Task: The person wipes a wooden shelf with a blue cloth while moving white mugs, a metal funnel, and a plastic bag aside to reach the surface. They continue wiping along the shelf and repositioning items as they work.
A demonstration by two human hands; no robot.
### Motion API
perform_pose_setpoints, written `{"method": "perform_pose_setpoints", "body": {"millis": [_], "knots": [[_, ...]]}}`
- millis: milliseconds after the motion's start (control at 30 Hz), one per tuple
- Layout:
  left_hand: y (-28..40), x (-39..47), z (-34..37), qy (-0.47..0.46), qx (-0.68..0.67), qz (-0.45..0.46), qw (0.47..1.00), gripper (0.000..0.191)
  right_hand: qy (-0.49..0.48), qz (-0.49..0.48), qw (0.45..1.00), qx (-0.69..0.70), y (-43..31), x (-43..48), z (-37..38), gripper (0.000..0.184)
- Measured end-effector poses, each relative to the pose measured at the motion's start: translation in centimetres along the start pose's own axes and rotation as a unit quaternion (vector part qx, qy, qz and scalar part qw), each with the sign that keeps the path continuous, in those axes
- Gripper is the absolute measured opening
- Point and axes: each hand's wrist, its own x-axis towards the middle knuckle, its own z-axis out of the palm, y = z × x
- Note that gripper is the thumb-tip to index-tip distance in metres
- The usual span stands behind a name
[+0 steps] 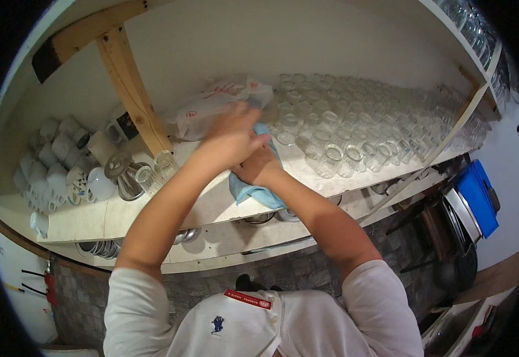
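Observation:
A light-blue cloth (253, 192) is bunched on the white shelf (210, 203), one corner hanging at its front edge. My right hand (261, 165) grips the cloth, its fingers bent and partly hidden. Over it crosses my left hand (232, 134), motion-blurred, its thumb side touching the right hand. Whether the left hand holds anything cannot be seen. Just behind the hands lies a white plastic bag (219, 96) with red print. Clear glass tumblers (333, 154) stand upside down in rows to the right. Two more glasses (165, 163) are left of my left forearm.
White cups (56, 176) are stacked on their sides at the far left, beside metal vessels (125, 178). A wooden post (130, 89) rises from the shelf. Metal bowls (259, 217) sit on the lower shelf. At right, a blue board (478, 196) leans by metal trays.

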Motion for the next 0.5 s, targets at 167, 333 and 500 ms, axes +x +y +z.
{"method": "perform_pose_setpoints", "body": {"millis": [167,333,500], "knots": [[1.6,10.3,7.2,-0.01,0.047,0.075,0.996,0.076,0.012,0.022,1.0,0.001,0.6,-0.9,-0.1,0.066],[-1.1,13.3,10.4,-0.116,-0.062,0.108,0.985,0.065,0.018,-0.002,1.0,-0.019,-0.2,-1.5,-0.5,0.066],[-1.6,13.9,12.5,-0.06,-0.11,0.143,0.982,0.044,0.014,-0.001,1.0,-0.008,0.2,-1.5,-0.5,0.066]]}}
